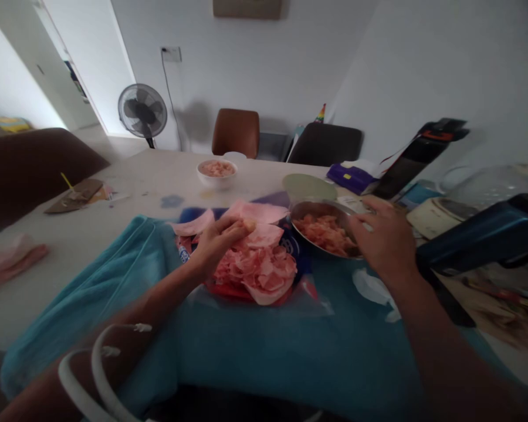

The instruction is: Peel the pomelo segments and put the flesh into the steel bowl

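Note:
My left hand [222, 240] is closed in a pinch on a small pale pink piece of pomelo flesh [249, 225], above a heap of torn pink pomelo membranes [257, 269]. Thick pink rind pieces [264, 212] lie behind the heap, on a blue and red plastic bag [305, 266]. My right hand [385, 234] hangs over the right rim of a metal bowl [301, 206], its fingers apart and slightly blurred. Peeled pomelo flesh [323, 231] fills much of that bowl. No piece shows between the right fingers.
A teal towel [264, 346] covers the near table. Further back stand a white bowl of flesh [217, 170] and a green plate [310, 186]. A crumpled white tissue [372, 287] lies near my right forearm; a dark blue bottle [484, 234] leans at right.

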